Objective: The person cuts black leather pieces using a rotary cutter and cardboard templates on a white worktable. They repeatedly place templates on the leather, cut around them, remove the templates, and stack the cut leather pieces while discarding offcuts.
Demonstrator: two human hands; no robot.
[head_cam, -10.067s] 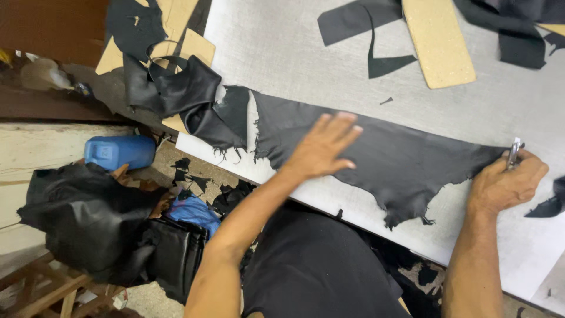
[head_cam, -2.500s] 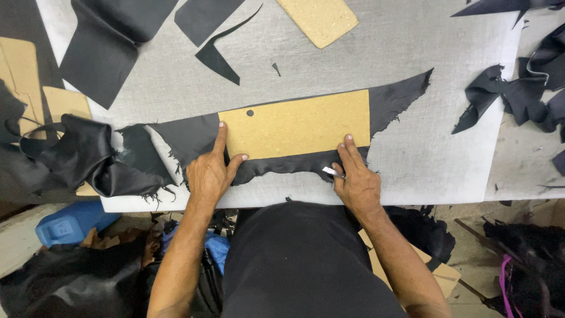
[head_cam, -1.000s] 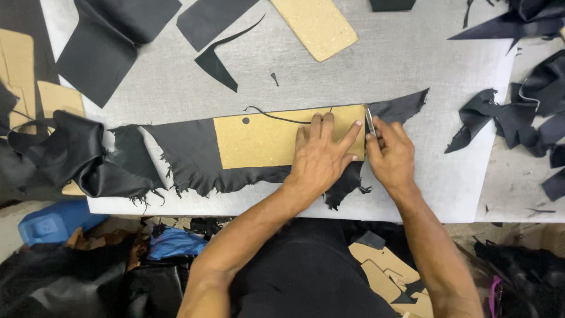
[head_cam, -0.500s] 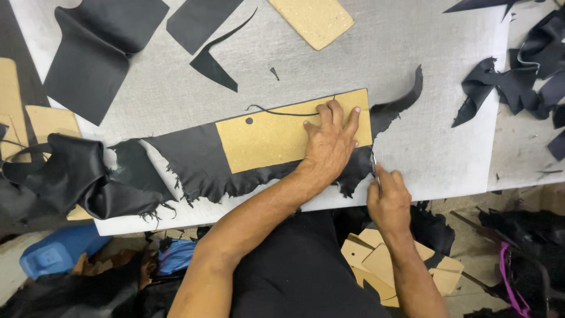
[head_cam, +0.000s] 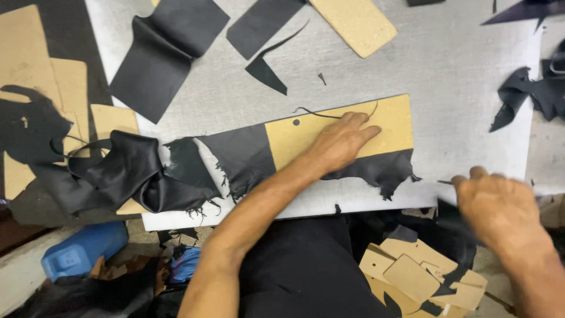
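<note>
My left hand (head_cam: 341,141) lies flat, fingers spread, on a tan rectangular cardboard template (head_cam: 294,132). The template rests on a long black leather piece (head_cam: 241,156) with ragged edges, near the front of the grey cutting table (head_cam: 459,70). A thin black sliver (head_cam: 309,111) curls along the template's top edge. My right hand (head_cam: 500,206) is blurred at the table's front right edge, apart from the template. Its fingers are closed, and a thin blade tip (head_cam: 444,182) pokes out to the left. A dark leather scrap (head_cam: 453,227) hangs just below that hand.
Black leather sheets (head_cam: 162,56) and offcuts (head_cam: 265,70) lie at the back, beside another cardboard template (head_cam: 353,23). Crumpled leather (head_cam: 126,171) bunches at the left over cardboard sheets (head_cam: 35,70). Scraps (head_cam: 524,94) lie right. Below: a blue container (head_cam: 82,250) and cardboard tags (head_cam: 412,277).
My right hand has moved right, away from the template's end. The leather tail that stuck out past the template's right edge is gone. My left hand still presses on the template.
</note>
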